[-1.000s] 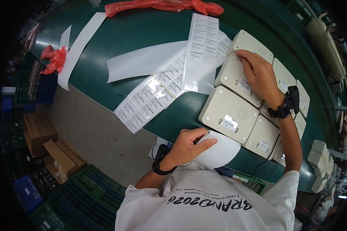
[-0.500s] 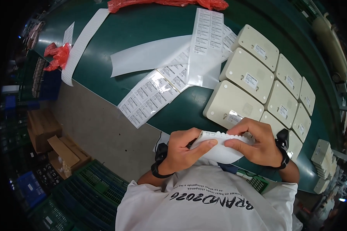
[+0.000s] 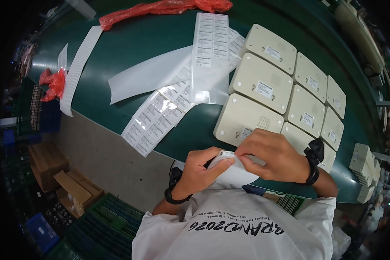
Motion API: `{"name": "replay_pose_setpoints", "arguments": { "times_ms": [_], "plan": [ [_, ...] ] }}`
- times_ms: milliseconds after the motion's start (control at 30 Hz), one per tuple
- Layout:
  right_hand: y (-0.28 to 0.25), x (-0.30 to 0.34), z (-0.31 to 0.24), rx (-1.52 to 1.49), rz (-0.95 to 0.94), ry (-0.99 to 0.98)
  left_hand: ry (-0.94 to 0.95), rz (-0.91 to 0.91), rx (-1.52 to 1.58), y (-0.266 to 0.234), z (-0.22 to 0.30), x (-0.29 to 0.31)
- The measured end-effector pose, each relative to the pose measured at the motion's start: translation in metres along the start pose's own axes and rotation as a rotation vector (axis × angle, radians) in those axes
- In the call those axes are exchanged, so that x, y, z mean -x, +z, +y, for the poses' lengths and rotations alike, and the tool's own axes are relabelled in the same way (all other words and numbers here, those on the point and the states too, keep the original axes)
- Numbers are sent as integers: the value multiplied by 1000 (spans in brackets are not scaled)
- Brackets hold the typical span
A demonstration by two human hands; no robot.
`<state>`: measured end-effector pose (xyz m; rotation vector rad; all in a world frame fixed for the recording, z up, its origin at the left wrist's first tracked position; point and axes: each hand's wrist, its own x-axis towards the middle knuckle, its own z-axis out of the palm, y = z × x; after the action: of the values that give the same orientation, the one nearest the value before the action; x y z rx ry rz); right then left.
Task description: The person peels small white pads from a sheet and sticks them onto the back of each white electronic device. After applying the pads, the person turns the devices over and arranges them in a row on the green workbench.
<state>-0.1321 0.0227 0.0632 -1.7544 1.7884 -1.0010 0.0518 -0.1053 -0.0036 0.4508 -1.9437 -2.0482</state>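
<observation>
Above my shirt front, my left hand (image 3: 203,170) is closed on a bent white sheet (image 3: 235,174), its thumb pressed on the face. Small white round pads line the sheet's upper edge, partly hidden by fingers. My right hand (image 3: 271,156) is closed in a pinch at that edge, thumb and forefinger together; whatever is between the tips is too small to make out. Just beyond the hands lies a cream plastic housing (image 3: 247,116) with white round pads at its corners and a label partly covered by my right hand. Several similar housings (image 3: 262,82) lie beside it in rows.
Printed label sheets (image 3: 158,115) and a blank white backing strip (image 3: 151,71) overlap on the green table (image 3: 117,52). Red plastic film (image 3: 160,9) lies at the back. Stacked cream parts (image 3: 363,162) stand far right. Cardboard boxes (image 3: 47,162) and green crates (image 3: 102,225) are on the floor, left.
My right hand has slid left along the sheet's upper edge to a pinch close to my left fingers. The view has shifted slightly, so the table things appear further left.
</observation>
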Motion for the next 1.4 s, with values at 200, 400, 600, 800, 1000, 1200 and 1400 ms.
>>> {"name": "replay_pose_setpoints", "arguments": {
  "times_ms": [200, 400, 600, 800, 1000, 1200, 1400],
  "plan": [
    [-56, -14, 39, -41, 205, 205, -210, 41, 191, -3, -27, 1],
    [-119, -5, 137, 136, 309, 475, -130, 25, 169, 1, -27, -6],
    [-112, -10, 139, 148, 331, 416, -113, -7, 116, -5, -32, -3],
    [-114, -13, 135, 215, 276, 434, -112, -8, 120, -5, -33, -4],
    [-113, -14, 137, 207, 290, 420, -100, -13, 121, -5, -32, -4],
    [-110, -18, 130, 326, 281, 385, -107, -22, 116, -6, -32, -5],
    [-136, -39, 121, 394, 107, 649, -100, -8, 142, -4, -29, -4]
  ]
}}
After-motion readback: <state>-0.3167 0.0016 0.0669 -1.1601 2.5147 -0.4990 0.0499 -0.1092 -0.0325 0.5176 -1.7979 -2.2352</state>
